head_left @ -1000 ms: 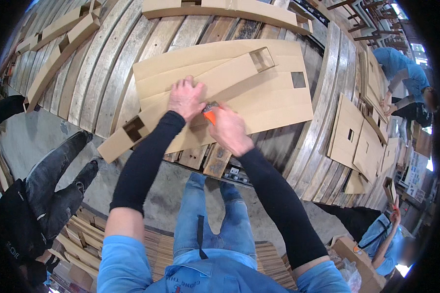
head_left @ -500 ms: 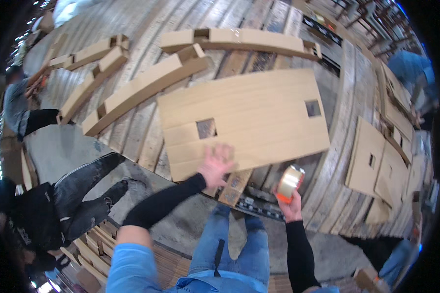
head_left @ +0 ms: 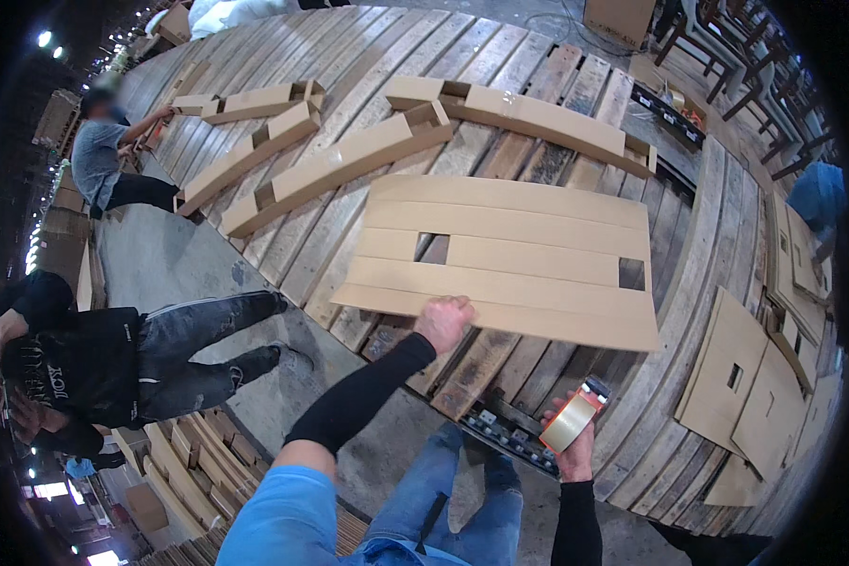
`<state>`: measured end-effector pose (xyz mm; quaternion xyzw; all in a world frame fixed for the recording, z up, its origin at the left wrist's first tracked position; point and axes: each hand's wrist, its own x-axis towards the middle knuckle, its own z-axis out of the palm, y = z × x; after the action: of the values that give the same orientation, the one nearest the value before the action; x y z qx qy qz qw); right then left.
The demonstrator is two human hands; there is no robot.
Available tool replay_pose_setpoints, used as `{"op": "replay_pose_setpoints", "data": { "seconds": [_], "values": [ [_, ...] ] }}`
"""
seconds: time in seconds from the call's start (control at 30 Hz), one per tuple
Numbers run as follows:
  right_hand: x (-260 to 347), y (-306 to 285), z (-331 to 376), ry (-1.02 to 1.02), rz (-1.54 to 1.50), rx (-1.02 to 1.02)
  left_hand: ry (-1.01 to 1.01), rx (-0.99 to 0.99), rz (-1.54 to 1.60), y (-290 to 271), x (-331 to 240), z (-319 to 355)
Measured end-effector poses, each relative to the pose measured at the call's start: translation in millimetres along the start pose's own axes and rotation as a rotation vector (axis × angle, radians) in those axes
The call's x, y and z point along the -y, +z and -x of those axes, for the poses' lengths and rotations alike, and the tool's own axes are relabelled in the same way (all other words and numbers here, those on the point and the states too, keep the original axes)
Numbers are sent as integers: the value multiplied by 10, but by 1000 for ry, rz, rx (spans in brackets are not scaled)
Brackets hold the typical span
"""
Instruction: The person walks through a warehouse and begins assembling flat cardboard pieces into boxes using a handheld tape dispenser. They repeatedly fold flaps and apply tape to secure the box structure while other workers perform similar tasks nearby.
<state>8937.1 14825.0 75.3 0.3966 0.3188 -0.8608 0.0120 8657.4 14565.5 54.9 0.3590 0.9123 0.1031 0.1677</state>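
A flat cardboard sheet [head_left: 528,259] with two square cutouts and several crease lines lies across the slatted wooden table [head_left: 283,259]. My left hand [head_left: 445,323] is closed on its near edge, left of the middle, and that edge appears slightly raised off the slats. In my right hand [head_left: 574,441] is an orange tape dispenser [head_left: 575,422] with a wide roll of clear tape, held near the table's front edge, apart from the sheet.
Long folded cardboard channels [head_left: 340,165] rest on the table's far side. Flat cardboard sheets [head_left: 726,368] are piled at the right. One person [head_left: 113,156] works at the far left; another in black [head_left: 75,363] stands nearer. Chairs [head_left: 717,52] stand at the back right.
My left hand has gone from lying spread on the sheet to gripping its near edge. The sheet's crease lines show more plainly now. My view has shifted, and the tape dispenser has tilted.
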Motion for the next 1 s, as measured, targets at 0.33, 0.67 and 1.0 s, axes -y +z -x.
{"op": "replay_pose_setpoints", "data": {
  "seconds": [0.33,0.67,1.0],
  "values": [
    [198,301,-136,5,207,218,-202,688,977,362,396,517],
    [-129,616,-886,-176,467,100,10,-246,42,414,-143,354],
    [-64,942,-1238,-167,371,41,-285,-227,-127,553,212,-94]
  ]
}}
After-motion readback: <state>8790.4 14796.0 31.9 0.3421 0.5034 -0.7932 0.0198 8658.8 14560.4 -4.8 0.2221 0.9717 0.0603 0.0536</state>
